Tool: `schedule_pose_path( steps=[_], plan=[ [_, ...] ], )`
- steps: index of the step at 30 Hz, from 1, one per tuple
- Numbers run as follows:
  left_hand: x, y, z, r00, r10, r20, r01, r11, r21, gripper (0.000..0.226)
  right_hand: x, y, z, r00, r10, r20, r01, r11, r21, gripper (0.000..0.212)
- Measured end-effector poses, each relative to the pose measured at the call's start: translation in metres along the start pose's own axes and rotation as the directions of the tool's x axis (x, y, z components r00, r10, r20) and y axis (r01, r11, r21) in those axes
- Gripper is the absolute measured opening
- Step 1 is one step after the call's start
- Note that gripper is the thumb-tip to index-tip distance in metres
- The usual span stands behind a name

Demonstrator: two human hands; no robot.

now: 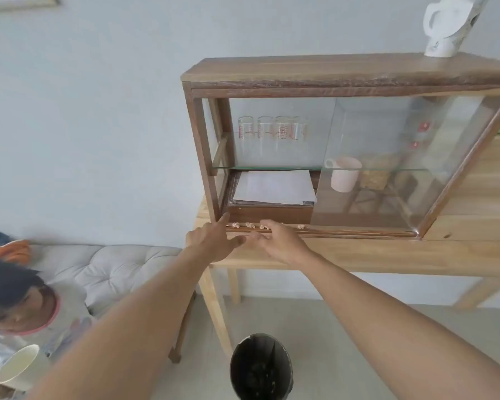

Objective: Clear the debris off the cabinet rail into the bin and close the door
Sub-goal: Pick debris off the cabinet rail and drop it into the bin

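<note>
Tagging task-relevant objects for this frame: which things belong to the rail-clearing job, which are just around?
Job:
debris on the cabinet rail
bin on the floor
sliding glass door, open
left hand, right hand at the rail

Just around:
glasses
pink mug
papers
white jug
table

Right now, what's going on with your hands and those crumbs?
Both hands at the rail, left hand open, right hand open. Crumbs sit on the rail. Bin below. Door open.
</note>
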State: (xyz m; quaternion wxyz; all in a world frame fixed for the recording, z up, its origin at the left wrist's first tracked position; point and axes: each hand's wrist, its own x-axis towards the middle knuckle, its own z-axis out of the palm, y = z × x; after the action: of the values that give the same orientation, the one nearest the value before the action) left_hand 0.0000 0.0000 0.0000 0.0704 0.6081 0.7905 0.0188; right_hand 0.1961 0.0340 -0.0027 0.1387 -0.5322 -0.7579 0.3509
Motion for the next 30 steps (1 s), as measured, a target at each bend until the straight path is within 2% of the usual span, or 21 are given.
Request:
schedule_pose_path(
  steps=[5,9,16,21,30],
  plan=[
    [0.022,-0.008,0.017,0.998,-0.049,-0.030,0.049,0.999,-0.002,0.080,0.037,-0.009,0.023,0.999,-0.045,-0.023,0.046,0.998,0.037,0.066],
    [0.034,-0.020,0.030,0.997,-0.035,-0.074,0.037,0.999,0.016,0.074,0.062,-0.014,0.039,0.999,-0.025,-0.026,0.026,0.999,0.043,0.057],
    [0.035,-0.031,0.039,0.979,0.012,-0.202,-0.015,1.000,-0.012,0.033,0.068,-0.013,0.051,0.991,0.001,-0.136,0.005,0.999,0.039,0.035],
    [0.039,-0.034,0.040,0.966,0.020,-0.256,-0.017,1.000,0.014,0.027,0.068,-0.012,0.051,0.980,-0.024,-0.198,0.036,0.998,0.057,0.021],
    [0.021,-0.033,0.043,0.953,0.043,-0.299,-0.059,0.997,-0.046,0.026,0.045,-0.002,0.047,0.972,0.017,-0.236,0.022,0.987,0.158,0.019]
  ],
)
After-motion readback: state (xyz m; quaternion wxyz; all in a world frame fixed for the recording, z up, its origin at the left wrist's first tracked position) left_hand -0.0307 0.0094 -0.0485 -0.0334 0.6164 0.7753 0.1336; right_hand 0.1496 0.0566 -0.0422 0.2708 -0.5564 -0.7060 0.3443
